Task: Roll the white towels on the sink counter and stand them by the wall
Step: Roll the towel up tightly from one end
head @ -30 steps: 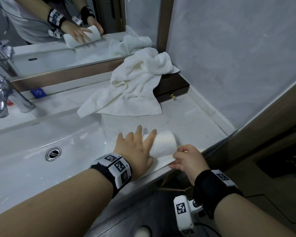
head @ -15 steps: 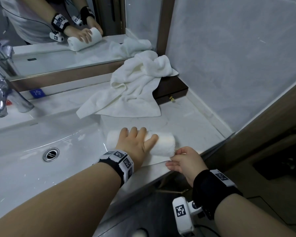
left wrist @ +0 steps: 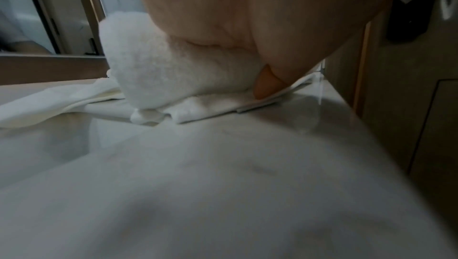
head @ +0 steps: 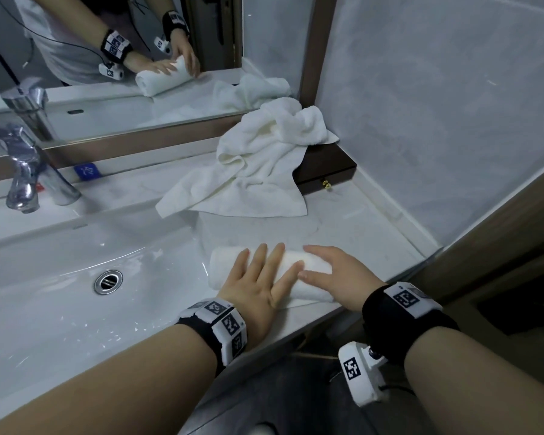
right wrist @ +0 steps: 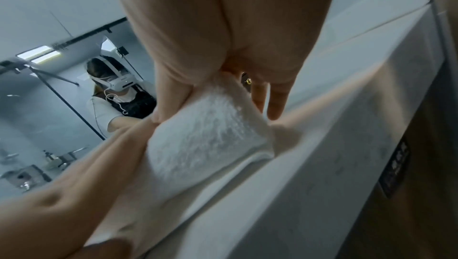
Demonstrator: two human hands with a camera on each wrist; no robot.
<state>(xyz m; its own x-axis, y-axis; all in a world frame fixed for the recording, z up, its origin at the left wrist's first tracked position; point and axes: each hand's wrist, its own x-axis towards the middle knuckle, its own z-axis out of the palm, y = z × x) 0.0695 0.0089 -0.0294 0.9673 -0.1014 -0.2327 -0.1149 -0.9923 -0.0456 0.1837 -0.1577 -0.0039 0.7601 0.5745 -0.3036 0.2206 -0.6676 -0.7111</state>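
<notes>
Loose towel (head: pixel 252 171) behind, draped over box (head: pixel 327 171)

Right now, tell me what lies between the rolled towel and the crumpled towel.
Only bare marble counter separates rolled towel from crumpled towel, per the head view.

the middle of the rolled towel (head: pixel 220 262) is covered by the left hand (head: pixel 255 285) and right hand (head: pixel 336 277). the dark wooden box (head: pixel 327 169) is partly hidden under the loose towel (head: pixel 252 171). the near counter (left wrist: pixel 223 185) is blurred in the left wrist view.
</notes>
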